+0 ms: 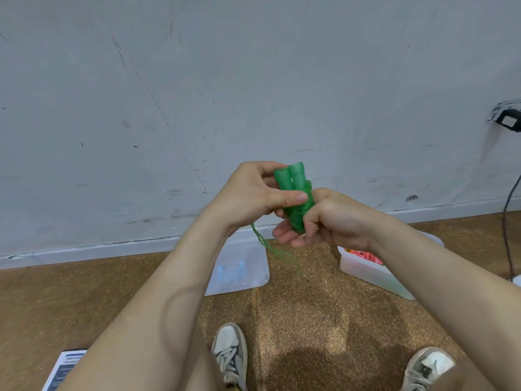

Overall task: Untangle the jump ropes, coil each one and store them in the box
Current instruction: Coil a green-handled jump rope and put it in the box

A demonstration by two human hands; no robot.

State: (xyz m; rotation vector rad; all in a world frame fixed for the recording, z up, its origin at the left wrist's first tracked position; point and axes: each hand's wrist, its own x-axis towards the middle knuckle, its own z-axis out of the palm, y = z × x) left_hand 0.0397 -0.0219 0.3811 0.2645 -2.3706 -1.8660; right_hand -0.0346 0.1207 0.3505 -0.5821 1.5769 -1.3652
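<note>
The left grip [253, 198] clasps the green jump rope [293, 182] by its paired handles; the right grip [327, 218] pinches the cord wound round them, its tail dangling.

the green jump rope [296, 218] looks like smooth, slightly translucent plastic with a soft sheen on its two handles [291, 179], and its thin cord [260, 239] seems to be the same glossy plastic, though it is blurred. the box [363, 273] and the lid [248, 258] are milky, semi-clear plastic with smooth faces. the floor [296, 306] is brown, speckled, grainy and matt, the wall [253, 80] is matt grey paint with scuffs, and the sneaker [229, 351] has cloth laces.
</note>
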